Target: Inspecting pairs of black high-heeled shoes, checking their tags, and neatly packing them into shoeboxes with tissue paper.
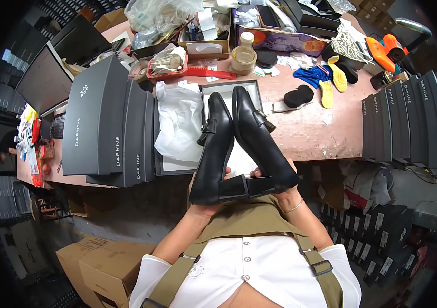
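Note:
Two black heeled loafers are held up over the near table edge, toes pointing away and almost together, block heels meeting in the middle. My left hand [206, 209] grips the left loafer [217, 137] by its heel end, the fingers partly hidden behind it. In my right hand [286, 191] is the right loafer [259, 138], gripped the same way near the heel. Beneath the shoes lies an open grey shoebox [253, 88] with white inside. Crumpled white tissue paper [179, 120] spills over its left side.
Closed grey shoeboxes [95, 118] stand at the left, and another row [408, 120] is at the right edge. Behind are a red brush [211, 72], a jar [243, 59], a black round pad [298, 96], yellow and blue cloths [308, 77]. A cardboard carton [106, 267] sits on the floor.

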A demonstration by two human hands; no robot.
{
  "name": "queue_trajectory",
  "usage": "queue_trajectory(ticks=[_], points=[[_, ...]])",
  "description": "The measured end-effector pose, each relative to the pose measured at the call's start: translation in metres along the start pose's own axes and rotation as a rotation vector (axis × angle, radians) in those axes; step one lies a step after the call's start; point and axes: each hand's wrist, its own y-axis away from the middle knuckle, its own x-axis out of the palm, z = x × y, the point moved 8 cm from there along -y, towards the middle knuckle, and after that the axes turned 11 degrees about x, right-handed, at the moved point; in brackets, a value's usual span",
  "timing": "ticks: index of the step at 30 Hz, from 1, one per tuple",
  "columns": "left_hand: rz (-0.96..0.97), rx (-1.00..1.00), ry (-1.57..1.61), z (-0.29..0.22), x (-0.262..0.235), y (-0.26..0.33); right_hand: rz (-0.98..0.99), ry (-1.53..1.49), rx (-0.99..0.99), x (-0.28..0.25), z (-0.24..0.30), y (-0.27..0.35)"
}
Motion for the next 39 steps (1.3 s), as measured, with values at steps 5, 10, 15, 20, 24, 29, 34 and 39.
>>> queue_trajectory(ticks=[5,10,15,20,24,29,34,39], points=[[-0.003,0.08,-0.044,-0.002,0.007,0.007,-0.02,-0.05,0.038,-0.004,-0.003,0.002],[-0.041,0.058,-0.036,0.004,0.024,0.011,0.017,-0.193,0.05,0.003,0.0,0.007],[-0.155,0.028,-0.045,0.009,0.029,0.013,-0.127,-0.217,0.032,-0.016,0.002,0.014],[0.074,0.086,-0.119,-0.021,0.042,0.001,-0.218,-0.175,-0.015,-0.018,0.002,0.011],[-0.185,0.566,-0.971,-0.114,0.059,-0.014,-0.115,-0.243,-0.01,-0.011,0.001,0.002],[0.168,0.7,-0.925,-0.105,0.062,-0.042,0.109,-0.144,0.217,0.033,-0.023,-0.011],[0.106,0.136,-0.349,-0.041,0.064,-0.092,-0.099,0.875,0.381,0.04,-0.007,-0.023],[-0.18,-0.058,-0.552,-0.014,0.049,-0.081,-0.48,2.287,-0.446,0.023,0.185,-0.049]])
